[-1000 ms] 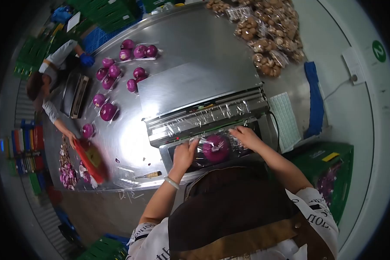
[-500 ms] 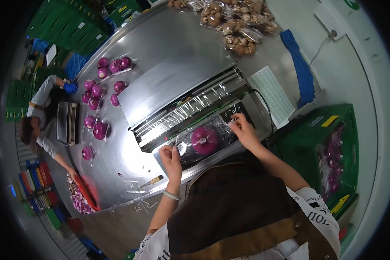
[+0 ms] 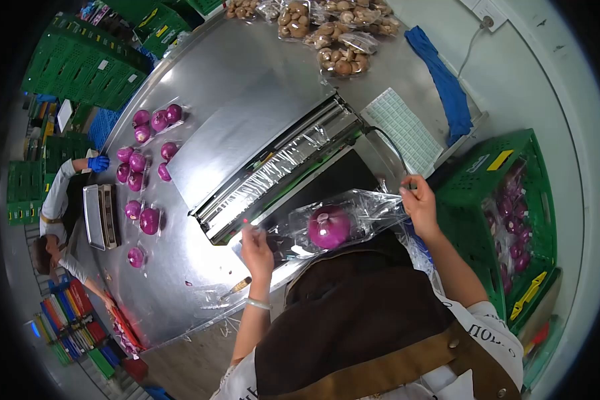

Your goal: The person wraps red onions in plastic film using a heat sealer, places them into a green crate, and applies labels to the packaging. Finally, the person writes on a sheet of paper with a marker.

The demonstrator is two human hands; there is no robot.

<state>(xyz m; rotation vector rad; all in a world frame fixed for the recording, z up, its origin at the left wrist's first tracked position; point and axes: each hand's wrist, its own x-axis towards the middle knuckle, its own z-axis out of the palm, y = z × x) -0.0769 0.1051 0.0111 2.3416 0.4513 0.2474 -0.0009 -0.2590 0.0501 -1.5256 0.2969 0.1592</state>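
Note:
A purple onion lies on clear plastic film close to my apron, at the near edge of the film wrapping machine. My right hand pinches the film's right end, pulling it out in creased folds. To the left of the onion, my left hand has its fingers closed at the film's other end; the exact grip is hard to see. The machine's dark plate shows behind the onion. A knife with a wooden handle rests on the table beside my left wrist.
Groups of purple onions sit on the steel table. Bagged mushrooms lie at the back. A green crate of wrapped onions stands at right. Across the table a co-worker's gloved hand is near a scale.
The onion and film have come off the dark plate toward my body. My right hand has moved right and down, drawing the film out; my left hand has shifted slightly left and down.

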